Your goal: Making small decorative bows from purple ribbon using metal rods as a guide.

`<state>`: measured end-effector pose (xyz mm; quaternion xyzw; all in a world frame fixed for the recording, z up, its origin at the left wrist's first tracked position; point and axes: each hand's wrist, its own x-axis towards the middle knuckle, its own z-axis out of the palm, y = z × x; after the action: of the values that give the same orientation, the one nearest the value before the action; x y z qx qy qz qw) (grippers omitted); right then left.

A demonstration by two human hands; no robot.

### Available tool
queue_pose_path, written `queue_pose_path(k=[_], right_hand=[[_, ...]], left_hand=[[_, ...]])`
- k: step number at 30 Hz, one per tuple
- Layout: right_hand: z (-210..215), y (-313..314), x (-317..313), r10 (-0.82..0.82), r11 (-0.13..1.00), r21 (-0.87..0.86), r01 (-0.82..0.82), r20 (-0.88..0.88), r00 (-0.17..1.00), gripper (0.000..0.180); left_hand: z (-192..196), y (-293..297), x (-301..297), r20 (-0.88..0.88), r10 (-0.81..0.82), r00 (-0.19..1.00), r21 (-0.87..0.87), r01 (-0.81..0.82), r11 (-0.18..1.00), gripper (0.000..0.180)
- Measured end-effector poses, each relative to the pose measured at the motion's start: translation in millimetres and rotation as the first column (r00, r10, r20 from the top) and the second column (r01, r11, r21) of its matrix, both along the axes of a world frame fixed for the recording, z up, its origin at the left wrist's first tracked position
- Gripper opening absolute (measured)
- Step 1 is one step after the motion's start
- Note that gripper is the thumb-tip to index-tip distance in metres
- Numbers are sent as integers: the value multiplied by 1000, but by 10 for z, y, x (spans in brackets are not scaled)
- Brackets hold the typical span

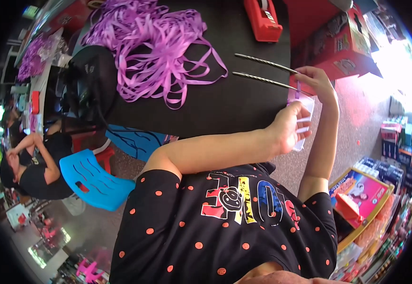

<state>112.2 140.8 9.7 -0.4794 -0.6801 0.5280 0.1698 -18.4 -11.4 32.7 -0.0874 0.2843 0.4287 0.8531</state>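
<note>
Beyond the table's right edge, my left hand (287, 127) curls its fingers around a clear plastic sleeve (306, 118). A short purple ribbon (298, 89) runs up from the sleeve to my right hand (315, 81), whose fingers are pinched together on it. The exact grip is partly hidden. Two twisted metal rods (265, 62) lie side by side over the dark table (225, 106), their right ends reaching my right fingers. Left of the rods spreads a large tangled heap of purple ribbons (168, 52).
A red tape dispenser (265, 23) stands at the table's far side. Beside the heap is a black object with a cable (90, 80). Blue chairs (94, 177) and a seated person (40, 163) are to the left. Boxed goods (364, 199) fill the right; a red box (336, 49) stands far right.
</note>
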Motion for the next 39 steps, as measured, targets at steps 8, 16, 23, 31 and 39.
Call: queue_pose_path(k=[8,16,23,31,39], right_hand=[[-95,144,486,10,999,-41,-9,20,1000,29],[-1000,-266,1111,-281,958,149,246,314,907,44],[-2307,-1600,1336,-417,867,-163,471,281,865,52],[-3283,-3609,1544,-671,612,-308,729,286,684,30],[-3568,-3790,1799,-777,452,-362,816,291,559,23]], left_hand=[[545,-191,-1155,-257,-237,937,517,340,786,38],[574,597,-2774,-710,607,-357,312,612,726,23],[361,1164,-3367,-586,461,-666,30,552,834,20],[402,1188,-3562,-638,453,-623,50,553,831,23],[245,1267,-3604,-654,521,-549,-15,698,716,24]])
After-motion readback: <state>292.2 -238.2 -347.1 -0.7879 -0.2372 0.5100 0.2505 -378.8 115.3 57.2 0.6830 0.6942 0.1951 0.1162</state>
